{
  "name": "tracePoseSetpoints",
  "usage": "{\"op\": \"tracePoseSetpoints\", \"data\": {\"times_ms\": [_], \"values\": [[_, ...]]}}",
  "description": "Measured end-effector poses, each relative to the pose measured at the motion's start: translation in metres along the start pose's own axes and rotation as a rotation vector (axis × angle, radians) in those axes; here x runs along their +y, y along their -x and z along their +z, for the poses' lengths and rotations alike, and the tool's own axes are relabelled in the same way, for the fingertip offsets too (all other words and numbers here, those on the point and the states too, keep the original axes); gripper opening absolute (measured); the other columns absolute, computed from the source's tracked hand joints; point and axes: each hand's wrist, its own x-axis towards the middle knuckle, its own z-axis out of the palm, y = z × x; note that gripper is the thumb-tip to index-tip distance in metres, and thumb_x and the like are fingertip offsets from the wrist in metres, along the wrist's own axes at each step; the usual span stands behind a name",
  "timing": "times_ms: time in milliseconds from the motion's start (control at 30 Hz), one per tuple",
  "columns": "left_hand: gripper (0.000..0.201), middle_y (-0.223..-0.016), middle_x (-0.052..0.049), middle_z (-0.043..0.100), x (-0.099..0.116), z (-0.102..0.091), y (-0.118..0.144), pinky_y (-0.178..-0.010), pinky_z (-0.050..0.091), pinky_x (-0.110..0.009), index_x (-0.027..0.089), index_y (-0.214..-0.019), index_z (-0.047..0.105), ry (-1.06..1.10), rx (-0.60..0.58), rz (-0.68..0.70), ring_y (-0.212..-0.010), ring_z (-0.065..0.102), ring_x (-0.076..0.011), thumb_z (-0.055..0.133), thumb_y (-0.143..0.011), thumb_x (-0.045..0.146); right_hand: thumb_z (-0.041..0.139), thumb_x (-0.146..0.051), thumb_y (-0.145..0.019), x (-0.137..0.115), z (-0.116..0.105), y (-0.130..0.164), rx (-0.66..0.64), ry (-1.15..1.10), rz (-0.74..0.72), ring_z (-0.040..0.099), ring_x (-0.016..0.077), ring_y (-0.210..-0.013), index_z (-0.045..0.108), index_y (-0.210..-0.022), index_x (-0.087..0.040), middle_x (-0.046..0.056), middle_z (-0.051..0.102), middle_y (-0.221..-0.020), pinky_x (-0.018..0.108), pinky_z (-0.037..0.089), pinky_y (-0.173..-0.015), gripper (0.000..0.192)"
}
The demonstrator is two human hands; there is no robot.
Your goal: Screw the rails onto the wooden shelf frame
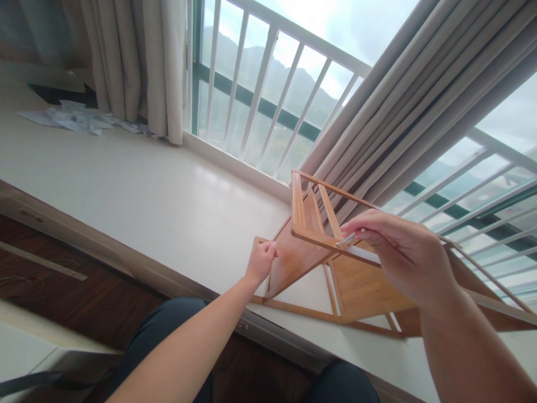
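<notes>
The right hand (pixel 403 246) is pinching a metal key (pixel 346 240) at the rack (pixel 361 285) frame; the left hand (pixel 260 262), clenched, is gripping the rack's near-left corner on the sill (pixel 146 196).

My left hand (pixel 262 261) is curled into a loose fist, knuckles up, at the end of a bare forearm stretched forward from the lower left. My right hand (pixel 396 253) is raised higher and nearer, palm down, its fingers (pixel 356 228) pinched together at the tips. The right forearm enters from the lower right corner, wrist bent slightly.
</notes>
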Motion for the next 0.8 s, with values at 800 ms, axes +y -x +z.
{"op": "tracePoseSetpoints", "data": {"times_ms": [800], "values": [[0.045,-0.058,-0.001,0.059,0.006,-0.002,0.0,-0.068,0.045,-0.033,0.024,-0.057,0.056,-0.002,0.02,0.011,-0.062,0.059,-0.0179,0.042,-0.09,0.052,0.071,-0.028,-0.099,-0.014,0.004,-0.006,0.086,-0.004,0.099,0.07,0.0133,-0.073,0.078,-0.085,-0.023,0.0,0.077,-0.082,0.023,0.051,-0.067,0.017]]}}
